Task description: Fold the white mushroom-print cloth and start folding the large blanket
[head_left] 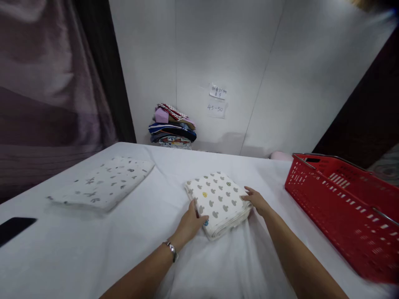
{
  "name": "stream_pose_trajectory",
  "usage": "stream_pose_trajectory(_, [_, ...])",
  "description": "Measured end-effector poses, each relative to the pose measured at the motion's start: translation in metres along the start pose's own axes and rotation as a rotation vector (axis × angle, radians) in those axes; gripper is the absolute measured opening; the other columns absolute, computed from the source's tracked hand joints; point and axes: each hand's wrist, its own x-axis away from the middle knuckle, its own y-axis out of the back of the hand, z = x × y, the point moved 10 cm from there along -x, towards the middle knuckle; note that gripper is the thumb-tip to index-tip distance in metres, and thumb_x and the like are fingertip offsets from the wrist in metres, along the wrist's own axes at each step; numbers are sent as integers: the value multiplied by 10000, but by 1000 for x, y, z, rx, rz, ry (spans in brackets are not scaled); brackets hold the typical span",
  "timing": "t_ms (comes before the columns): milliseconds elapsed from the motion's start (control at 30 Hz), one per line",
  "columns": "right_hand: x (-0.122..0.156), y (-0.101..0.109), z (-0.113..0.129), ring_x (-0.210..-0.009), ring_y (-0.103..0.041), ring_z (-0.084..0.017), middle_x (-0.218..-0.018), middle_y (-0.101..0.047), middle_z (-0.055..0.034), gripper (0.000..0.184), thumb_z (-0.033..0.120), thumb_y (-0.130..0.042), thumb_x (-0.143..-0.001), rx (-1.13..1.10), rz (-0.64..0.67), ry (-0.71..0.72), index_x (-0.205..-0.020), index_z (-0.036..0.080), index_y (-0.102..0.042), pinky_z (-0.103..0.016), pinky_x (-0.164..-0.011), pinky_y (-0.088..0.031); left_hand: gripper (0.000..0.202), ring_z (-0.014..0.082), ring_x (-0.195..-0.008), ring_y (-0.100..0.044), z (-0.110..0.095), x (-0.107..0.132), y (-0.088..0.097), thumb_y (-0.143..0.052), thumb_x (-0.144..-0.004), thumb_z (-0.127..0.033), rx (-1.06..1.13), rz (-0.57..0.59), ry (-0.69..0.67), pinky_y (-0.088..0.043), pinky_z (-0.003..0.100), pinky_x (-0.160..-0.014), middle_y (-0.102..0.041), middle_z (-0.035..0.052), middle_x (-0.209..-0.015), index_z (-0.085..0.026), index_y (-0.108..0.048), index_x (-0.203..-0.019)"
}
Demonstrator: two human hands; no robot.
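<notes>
A folded white cloth (220, 197) with a grey mushroom print and a few coloured figures lies in several layers on the table in front of me. My left hand (190, 221) grips its near left edge, the thumb on top and the other fingers along the side. At the right corner my right hand (256, 200) holds the cloth, thumb and fingers around the edge; part of the fingers is hidden. Farther left lies a second folded white cloth (109, 182) with a grey and black print, flat and apart from both hands.
A red plastic basket (336, 207) with metal handles stands at the right. At the left edge lies a black flat object (15, 228). Behind the white-covered table (131, 253) is a stack of folded fabrics (173, 128) by the wall, with paper notes (217, 101) above.
</notes>
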Motion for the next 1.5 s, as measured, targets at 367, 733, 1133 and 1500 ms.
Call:
stream_pose_trajectory(367, [84,-75,79,-1231,-452,-263,-1301,-530,-111,448,375,-486,-854,774,-41,803,-1262,196,-533,-463,-1038,-336,826,193,-794,-614,6,5,0,-660,-697,-390,53,-20,76,-448,284,-703,-650,41,-908,-187,-256,-1388])
stream_pose_trajectory(733, [151,-174,20,-1355,-232,-322,-1457,-300,-173,716,594,-445,-842,1055,324,933,-1390,143,-347,-569,-1075,-161,774,168,-741,-613,-5,9,6,-602,-721,-340,-20,-51,62,-437,256,-659,-645,22,-850,-163,-244,-1385])
stream_pose_trajectory(1133, [178,-154,14,-1373,-194,-263,-1486,-256,-131,661,389,-517,-854,1067,442,901,-1420,165,-260,-501,-1101,-154,778,197,-781,-630,-15,11,9,-551,-765,-462,-172,-32,9,-469,296,-699,-644,38,-908,-173,-212,-1403])
stream_pose_trajectory(1500, [86,41,21,-970,-605,-225,-1064,-662,-104,298,306,-500,-796,436,-342,530,-1024,185,-650,-392,-830,-487,276,242,-1124,-489,-69,47,10,-490,-850,-363,-460,-174,-696,-425,406,-948,-563,84,-1178,-213,-611,-1048])
